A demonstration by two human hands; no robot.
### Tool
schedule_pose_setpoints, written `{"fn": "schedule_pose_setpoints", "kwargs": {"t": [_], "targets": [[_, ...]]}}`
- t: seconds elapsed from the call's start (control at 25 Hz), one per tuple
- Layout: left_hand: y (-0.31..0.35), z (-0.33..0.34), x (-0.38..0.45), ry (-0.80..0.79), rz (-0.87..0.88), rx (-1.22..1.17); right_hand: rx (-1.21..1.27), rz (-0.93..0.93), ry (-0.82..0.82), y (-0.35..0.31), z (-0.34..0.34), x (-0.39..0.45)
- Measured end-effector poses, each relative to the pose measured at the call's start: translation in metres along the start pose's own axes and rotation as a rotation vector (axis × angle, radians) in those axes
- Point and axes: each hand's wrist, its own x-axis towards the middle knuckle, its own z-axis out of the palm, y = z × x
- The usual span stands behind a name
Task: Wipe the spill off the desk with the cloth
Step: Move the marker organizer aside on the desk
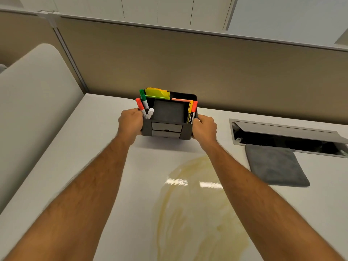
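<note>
Head view of a white desk [105, 166] bounded at 12 o'clock by a tan partition panel [188, 59] capped with a pale metal rail; white cabinet fronts [169, 8] show above the rail. At 9 o'clock a rounded off-white panel [33, 102] rises beside the desk edge. A yellowish spill [190, 213] spreads across the desk from the centre toward 6 o'clock, glossy where two ceiling reflections fall on it. The grey cloth [275, 166] lies folded flat on the desk at 3 o'clock, just clear of the spill, its far edge touching the frame of an open cable hatch [282, 134] set into the surface. Just beyond the spill's far end, toward 12 o'clock, both hands hold a black desk organiser [167, 119]: the left hand [130, 122] is closed around its left wall and the right hand [205, 127] around its right wall. Whether the organiser rests on the desk or is raised cannot be told. It carries markers [144, 106] with red, green and white caps on the left, yellow sticky notes [156, 93] at the back, an orange-capped pen on the right, and two small drawers in front
</note>
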Motion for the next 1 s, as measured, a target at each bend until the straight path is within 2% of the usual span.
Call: {"fn": "schedule_pose_setpoints", "kwargs": {"t": [0.44, 0.56, 0.8, 1.0], "targets": [[-0.029, -0.047, 0.044, 0.063, -0.059, 0.002, -0.03, 0.014, -0.01, -0.009, 0.072, -0.003], [-0.04, -0.046, 0.049, 0.051, -0.037, 0.065, -0.028, 0.019, -0.01, -0.006, 0.076, -0.004], [-0.042, -0.046, 0.047, 0.083, -0.091, -0.056, 0.056, 0.09, -0.038, -0.008, 0.075, -0.008], [-0.042, -0.056, 0.034, 0.067, -0.071, -0.045, 0.126, 0.115, 0.003, -0.001, 0.058, -0.011]]}}
